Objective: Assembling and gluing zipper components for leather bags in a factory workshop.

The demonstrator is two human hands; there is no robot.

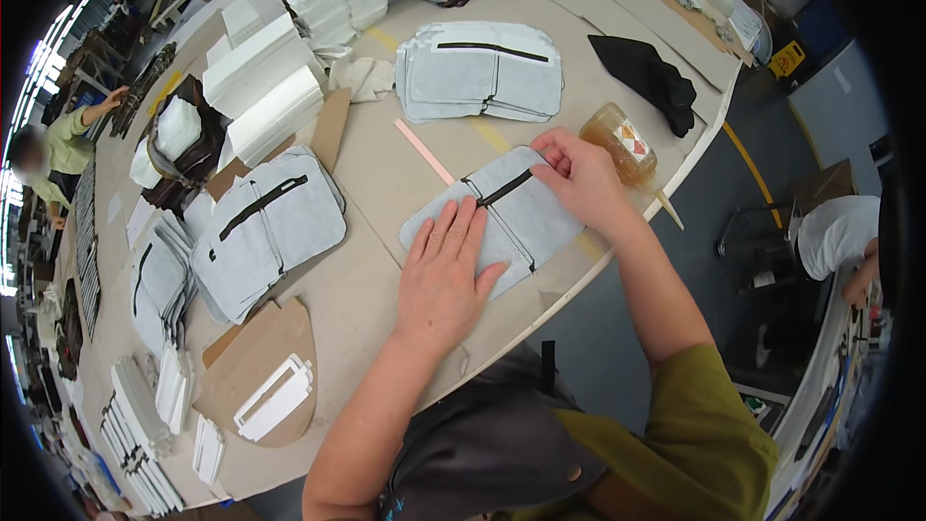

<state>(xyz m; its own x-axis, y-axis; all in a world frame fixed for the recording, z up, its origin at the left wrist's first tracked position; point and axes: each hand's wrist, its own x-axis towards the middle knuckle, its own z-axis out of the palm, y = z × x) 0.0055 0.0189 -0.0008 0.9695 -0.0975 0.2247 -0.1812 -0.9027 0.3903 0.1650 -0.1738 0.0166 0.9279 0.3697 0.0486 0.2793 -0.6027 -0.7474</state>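
Note:
A light grey fabric panel (pixel 545 217) with a black zipper strip across it lies on the table in front of me. My left hand (pixel 446 265) rests flat on its left half, fingers stretched out and tips by the zipper's left end. At the panel's upper right edge, my right hand (pixel 576 174) pinches with thumb and forefinger beside the zipper's other end. Just right of that hand, an amber glue bottle (pixel 617 143) lies on its side, its pale nozzle toward the table edge. A narrow pink strip (pixel 424 151) touches or nearly touches the panel's far side.
Stacks of similar grey panels (pixel 477 72) stand beyond and to the left (pixel 275 232). White folded stacks (pixel 265 68) are at the far left. A black cloth piece (pixel 648 82) lies far right. A brown cardboard template (pixel 222 381) carries a white frame (pixel 275 398). Co-workers are at both sides.

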